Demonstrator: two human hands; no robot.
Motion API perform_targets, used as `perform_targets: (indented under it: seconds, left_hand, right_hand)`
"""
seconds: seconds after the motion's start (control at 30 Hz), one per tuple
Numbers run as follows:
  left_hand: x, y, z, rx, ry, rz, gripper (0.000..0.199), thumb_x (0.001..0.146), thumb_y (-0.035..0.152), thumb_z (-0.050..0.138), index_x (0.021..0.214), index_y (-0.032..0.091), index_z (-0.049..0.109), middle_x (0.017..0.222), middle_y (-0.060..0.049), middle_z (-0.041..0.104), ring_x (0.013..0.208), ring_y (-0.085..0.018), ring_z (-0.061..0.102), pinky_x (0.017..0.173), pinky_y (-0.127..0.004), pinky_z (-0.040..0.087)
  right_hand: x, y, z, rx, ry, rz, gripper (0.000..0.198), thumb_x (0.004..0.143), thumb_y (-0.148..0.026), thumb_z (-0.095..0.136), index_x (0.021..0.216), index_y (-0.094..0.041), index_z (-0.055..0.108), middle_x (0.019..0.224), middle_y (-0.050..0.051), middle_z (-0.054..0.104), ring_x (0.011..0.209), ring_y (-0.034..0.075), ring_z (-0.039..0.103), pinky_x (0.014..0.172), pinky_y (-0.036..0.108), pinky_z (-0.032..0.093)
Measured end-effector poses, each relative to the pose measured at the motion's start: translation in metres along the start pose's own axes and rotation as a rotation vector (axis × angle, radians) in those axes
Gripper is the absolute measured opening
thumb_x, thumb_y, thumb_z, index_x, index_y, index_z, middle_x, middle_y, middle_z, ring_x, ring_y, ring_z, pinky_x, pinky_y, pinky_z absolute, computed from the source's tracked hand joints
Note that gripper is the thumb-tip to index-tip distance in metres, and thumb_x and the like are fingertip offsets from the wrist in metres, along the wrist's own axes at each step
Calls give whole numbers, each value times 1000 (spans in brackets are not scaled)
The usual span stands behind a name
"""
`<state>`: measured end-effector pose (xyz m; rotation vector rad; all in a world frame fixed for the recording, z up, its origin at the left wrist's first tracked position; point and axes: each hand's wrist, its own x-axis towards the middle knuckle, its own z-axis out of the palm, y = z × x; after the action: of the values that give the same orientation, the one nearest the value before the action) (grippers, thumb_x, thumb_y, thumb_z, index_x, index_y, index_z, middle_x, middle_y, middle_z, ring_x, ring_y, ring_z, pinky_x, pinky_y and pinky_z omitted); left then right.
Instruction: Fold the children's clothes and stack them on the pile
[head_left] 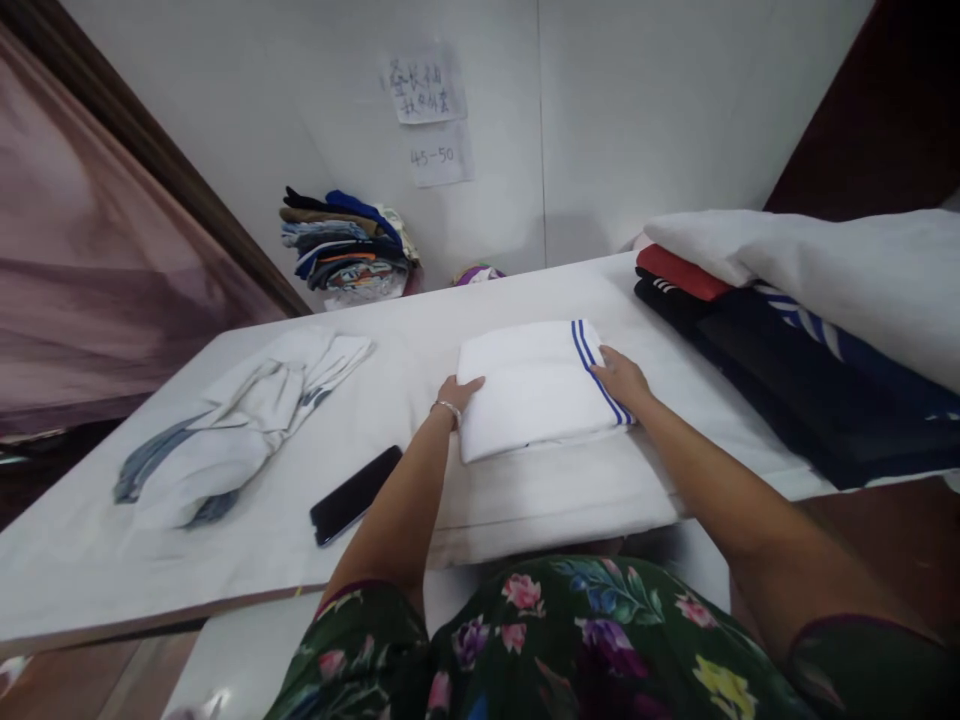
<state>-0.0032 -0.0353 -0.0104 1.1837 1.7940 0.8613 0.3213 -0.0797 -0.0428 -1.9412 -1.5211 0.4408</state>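
Observation:
A white garment [529,385], folded into a flat rectangle with blue stripes down its right edge, lies in front of me on a white cloth pad. My left hand [459,398], with a bracelet at the wrist, grips its left edge, thumb on top and fingers hidden. At the striped right edge, my right hand [622,380] holds the garment the same way, thumb over the fabric. The underside of the fold is out of sight.
A phone [356,495] lies left of my forearm. Beyond it is a crumpled white-and-grey garment [247,430]. Dark folded clothes [810,370] are piled at right under a white cloth [840,270]. A clothes stack [345,245] stands behind the white-covered table [405,330]; handwritten papers [429,90] hang above.

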Motion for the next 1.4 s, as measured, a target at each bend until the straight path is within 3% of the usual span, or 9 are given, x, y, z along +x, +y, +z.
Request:
perform_targets:
  seconds: [0.17,0.3,0.4,0.53,0.7,0.8,0.93,1.23,1.4]
  left_hand:
    - [-19,-10,0,98,69,124,61,74,50,69,121,14,55,129,-16,57,118,-27,54,99,-35,42]
    - [-56,-42,-10,128,9,374,63,83,53,55,134,17,44,140,-14,46,125,-25,48,104,-39,39]
    - [-83,-69,-12,238,-38,653,73,77,50,64,137,17,40,148,-14,35,137,-27,32,112,-45,30]
    - [-93,-84,-11,452,-4,857,68,72,34,70,133,16,46,150,-15,31,139,-30,26,113,-48,27]
    - [-92,-77,-13,605,6,853,59,74,14,62,132,19,50,147,-8,38,137,-26,31,114,-41,31]
    - [-97,-71,-17,674,-37,722,64,73,7,55,134,28,50,147,1,40,135,-22,35,112,-36,35]
    - [-103,-67,-20,712,-105,582,72,73,4,53,138,33,45,149,7,35,128,-23,46,107,-35,40]
    - [-105,-62,-22,823,-119,605,68,74,4,49,138,29,46,149,6,34,129,-24,44,106,-40,40]
    - [-108,-67,-29,724,-148,623,65,74,12,53,138,22,45,150,-1,34,132,-20,40,112,-33,32]
  right_hand:
    - [-15,15,-14,46,80,-41,58,85,-45,51,135,-17,49,134,12,53,121,28,50,103,44,39]
    - [-63,17,-28,27,204,-426,51,88,-45,49,132,-20,51,137,11,51,128,26,43,108,44,34]
    - [-98,13,-32,-66,81,-718,52,87,-41,54,136,-23,46,142,10,45,134,26,35,109,47,31]
    - [-111,8,-28,-259,12,-813,51,88,-31,52,137,-22,43,146,11,40,137,28,29,108,51,28]
    - [-95,13,-21,-396,8,-722,50,84,-10,43,133,-20,49,143,8,45,132,25,39,104,46,36]
    - [-89,20,-20,-422,-22,-629,55,79,-4,40,130,-21,53,139,5,50,129,23,45,100,41,41]
    - [-93,25,-23,-416,-66,-573,60,77,-2,40,131,-25,54,141,1,47,132,21,41,104,42,38]
    - [-101,34,-27,-421,-106,-607,56,81,-5,39,130,-27,53,143,2,45,134,21,38,105,44,35]
    - [-111,19,-30,-440,-113,-614,58,78,-6,39,133,-23,50,147,7,39,138,26,30,107,55,26]
